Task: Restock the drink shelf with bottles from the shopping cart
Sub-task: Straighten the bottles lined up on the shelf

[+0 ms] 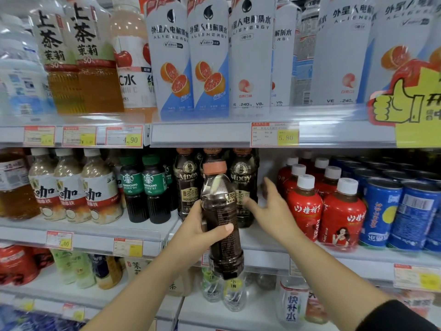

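My left hand [202, 231] grips a dark coffee bottle [222, 220] with a pale orange cap, held upright in front of the middle shelf [262, 240]. Behind it stand matching dark coffee bottles [188, 187] in a row. My right hand [272, 209] is open, fingers spread, reaching into the gap right of those bottles, its fingertips touching the rightmost shelf coffee bottle [243, 187]. The shopping cart is out of view.
Red-labelled bottles with white caps [305, 206] stand just right of the gap, then blue cans [381, 213]. Green-labelled coffee bottles [152, 187] and latte bottles [100, 192] stand to the left. The upper shelf holds tall white electrolyte bottles [210, 56]; small bottles [229, 290] fill the lower shelf.
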`<state>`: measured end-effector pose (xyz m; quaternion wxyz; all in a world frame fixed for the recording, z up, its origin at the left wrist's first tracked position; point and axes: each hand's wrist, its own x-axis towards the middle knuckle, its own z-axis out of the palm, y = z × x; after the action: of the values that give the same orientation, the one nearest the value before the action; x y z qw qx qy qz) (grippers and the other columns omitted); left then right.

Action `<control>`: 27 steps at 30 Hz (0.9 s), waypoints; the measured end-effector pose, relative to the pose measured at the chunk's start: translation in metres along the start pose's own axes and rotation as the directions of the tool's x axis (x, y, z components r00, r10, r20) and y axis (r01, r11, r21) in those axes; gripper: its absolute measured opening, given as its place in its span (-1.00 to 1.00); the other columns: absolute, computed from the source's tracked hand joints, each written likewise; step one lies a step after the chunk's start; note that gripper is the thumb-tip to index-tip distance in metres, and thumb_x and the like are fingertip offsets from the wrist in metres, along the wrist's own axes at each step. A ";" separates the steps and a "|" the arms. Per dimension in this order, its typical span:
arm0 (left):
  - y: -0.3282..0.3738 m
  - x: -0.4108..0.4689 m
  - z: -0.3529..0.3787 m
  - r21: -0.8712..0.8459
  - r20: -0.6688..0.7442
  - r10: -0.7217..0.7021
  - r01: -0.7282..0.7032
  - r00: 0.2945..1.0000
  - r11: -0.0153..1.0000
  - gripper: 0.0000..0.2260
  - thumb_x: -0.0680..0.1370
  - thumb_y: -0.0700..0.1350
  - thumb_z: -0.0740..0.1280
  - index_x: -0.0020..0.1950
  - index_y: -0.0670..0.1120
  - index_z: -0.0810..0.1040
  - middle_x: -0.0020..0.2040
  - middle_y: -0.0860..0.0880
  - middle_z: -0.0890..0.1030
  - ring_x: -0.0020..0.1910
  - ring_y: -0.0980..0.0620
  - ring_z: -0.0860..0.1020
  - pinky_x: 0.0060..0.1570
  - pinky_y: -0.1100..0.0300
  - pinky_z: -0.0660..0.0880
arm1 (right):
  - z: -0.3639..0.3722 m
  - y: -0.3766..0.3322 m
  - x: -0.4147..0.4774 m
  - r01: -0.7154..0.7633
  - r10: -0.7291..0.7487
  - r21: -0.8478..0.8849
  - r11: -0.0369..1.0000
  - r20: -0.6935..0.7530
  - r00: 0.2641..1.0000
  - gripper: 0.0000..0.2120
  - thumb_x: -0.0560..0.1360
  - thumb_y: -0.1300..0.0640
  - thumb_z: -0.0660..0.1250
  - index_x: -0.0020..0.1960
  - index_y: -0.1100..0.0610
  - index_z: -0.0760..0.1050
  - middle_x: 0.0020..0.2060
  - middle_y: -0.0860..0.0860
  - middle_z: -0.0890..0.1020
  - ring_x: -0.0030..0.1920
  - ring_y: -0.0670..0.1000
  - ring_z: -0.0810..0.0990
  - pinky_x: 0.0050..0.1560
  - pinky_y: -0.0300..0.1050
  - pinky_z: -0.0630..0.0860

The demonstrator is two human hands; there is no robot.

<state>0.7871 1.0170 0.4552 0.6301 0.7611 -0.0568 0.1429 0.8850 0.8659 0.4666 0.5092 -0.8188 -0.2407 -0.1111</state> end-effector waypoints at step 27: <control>0.008 0.051 0.024 0.161 0.329 0.226 -0.291 0.917 0.943 -0.44 0.44 -0.11 0.43 0.23 0.37 0.24 0.14 0.31 0.51 0.15 0.36 0.48 0.15 0.38 0.43 | -0.066 -0.067 -0.035 0.163 -0.163 -0.055 0.985 0.001 0.987 -0.57 0.33 0.15 0.51 0.12 -0.10 0.47 -0.01 -0.29 0.62 0.04 -0.27 0.58 0.01 -0.46 0.44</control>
<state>0.8374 0.9971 0.4740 0.5066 0.8209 -0.2392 0.1107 0.8255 0.8217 0.5343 0.4759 -0.8099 -0.3030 -0.1604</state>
